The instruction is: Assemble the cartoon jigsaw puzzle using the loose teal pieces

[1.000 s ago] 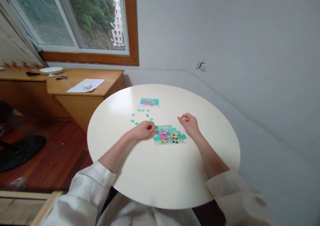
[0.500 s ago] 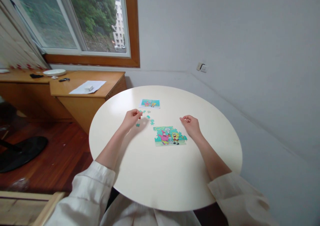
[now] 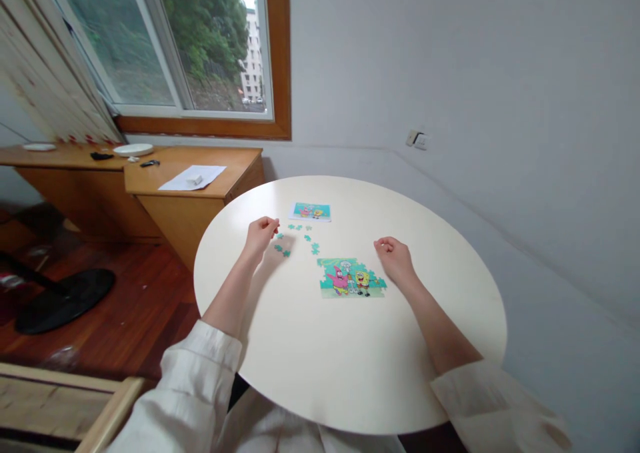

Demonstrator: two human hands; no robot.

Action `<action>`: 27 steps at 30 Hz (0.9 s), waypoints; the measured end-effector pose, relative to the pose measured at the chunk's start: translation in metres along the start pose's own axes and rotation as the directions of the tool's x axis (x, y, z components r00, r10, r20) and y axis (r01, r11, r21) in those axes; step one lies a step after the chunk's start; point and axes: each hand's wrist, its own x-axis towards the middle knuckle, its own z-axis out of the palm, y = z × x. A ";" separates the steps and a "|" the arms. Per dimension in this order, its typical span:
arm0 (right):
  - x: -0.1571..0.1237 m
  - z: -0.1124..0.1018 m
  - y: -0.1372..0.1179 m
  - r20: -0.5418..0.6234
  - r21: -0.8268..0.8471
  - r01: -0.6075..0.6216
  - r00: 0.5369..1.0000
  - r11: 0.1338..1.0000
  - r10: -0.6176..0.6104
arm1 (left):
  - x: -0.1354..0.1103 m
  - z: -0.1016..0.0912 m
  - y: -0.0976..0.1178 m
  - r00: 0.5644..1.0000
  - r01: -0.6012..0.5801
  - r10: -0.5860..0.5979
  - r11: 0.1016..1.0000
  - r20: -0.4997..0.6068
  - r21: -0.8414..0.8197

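Note:
My left hand (image 3: pixel 261 234) is closed in a pinch above the table, left of several loose turquoise jigsaw pieces (image 3: pixel 315 247). Whatever its fingertips hold, if anything, is too small to make out. Right of the loose pieces lies a partly joined jigsaw puzzle (image 3: pixel 345 281) with cartoon figures, its upper right edge stepped and uneven. Beside that edge is my right hand (image 3: pixel 395 259), fingers curled together; I cannot see whether a piece is between them. A small picture card (image 3: pixel 313 211) with the same cartoon scene lies behind the pieces.
The round cream table (image 3: pixel 370 366) stands close to a white wall. Beyond its left edge is a wooden desk (image 3: pixel 240 166) with a white sheet of paper (image 3: pixel 175 181), a small white block and a white plate (image 3: pixel 133 149). A light wooden frame (image 3: pixel 107 413) is at lower left.
The view has turned slightly left. Relative to the puzzle, my left hand has drawn leftward, uncovering loose pieces that were behind it. My right hand stays by the puzzle's right edge.

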 end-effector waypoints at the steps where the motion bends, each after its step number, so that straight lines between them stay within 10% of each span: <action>1: -0.001 -0.001 -0.002 -0.010 0.001 0.004 1.000 1.000 -0.004 | 0.001 -0.001 -0.001 1.000 -0.002 0.002 1.000 -0.010 -0.001; 27: 0.000 -0.002 -0.004 -0.106 0.009 0.034 0.994 0.999 -0.033 | 0.015 -0.017 -0.018 0.994 0.027 -0.017 0.995 -0.110 0.094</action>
